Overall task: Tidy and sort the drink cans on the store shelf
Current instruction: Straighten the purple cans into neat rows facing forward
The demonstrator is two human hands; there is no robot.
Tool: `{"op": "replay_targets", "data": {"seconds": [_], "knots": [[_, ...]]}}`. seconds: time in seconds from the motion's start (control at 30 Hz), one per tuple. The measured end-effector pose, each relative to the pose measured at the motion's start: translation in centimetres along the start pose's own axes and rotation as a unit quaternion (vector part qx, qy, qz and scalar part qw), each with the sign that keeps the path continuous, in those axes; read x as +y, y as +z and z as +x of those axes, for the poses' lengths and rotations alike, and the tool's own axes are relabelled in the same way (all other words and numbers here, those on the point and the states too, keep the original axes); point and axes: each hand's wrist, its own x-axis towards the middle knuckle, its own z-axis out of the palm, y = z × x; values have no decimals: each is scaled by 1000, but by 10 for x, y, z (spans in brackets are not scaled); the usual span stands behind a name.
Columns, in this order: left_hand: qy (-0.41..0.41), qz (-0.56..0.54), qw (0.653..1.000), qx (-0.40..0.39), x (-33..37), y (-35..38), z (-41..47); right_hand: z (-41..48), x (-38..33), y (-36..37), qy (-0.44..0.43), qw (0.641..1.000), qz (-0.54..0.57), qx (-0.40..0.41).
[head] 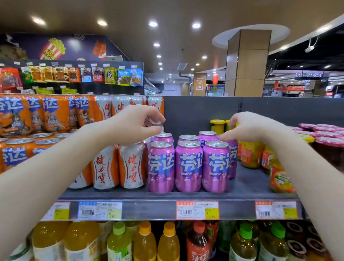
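Observation:
Several purple drink cans (189, 166) stand in two rows in the middle of the grey shelf (161, 199). To their left are white and orange cans (105, 166), and further left stacked orange cans (10, 154). My left hand (134, 123) is pinched from above on the rim of a white and orange can (161, 128) in the back row, most of which is hidden. My right hand (247, 128) grips the top of the rightmost back purple can (233, 155), covering its lid.
Yellow-lidded jars (249, 155) and red-lidded jars (330, 147) crowd the shelf on the right. Bare shelf shows in front of the yellow jars. Price tags (197, 209) line the shelf edge. Bottled drinks (145, 249) fill the shelf below. Snack packets (109, 76) hang behind.

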Motion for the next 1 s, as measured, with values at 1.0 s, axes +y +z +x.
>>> {"op": "replay_targets", "data": {"seconds": [1.0], "knots": [[-2,-49,960,-274,-24,7,62,41,-40,17,79,987,29,-136]]}}
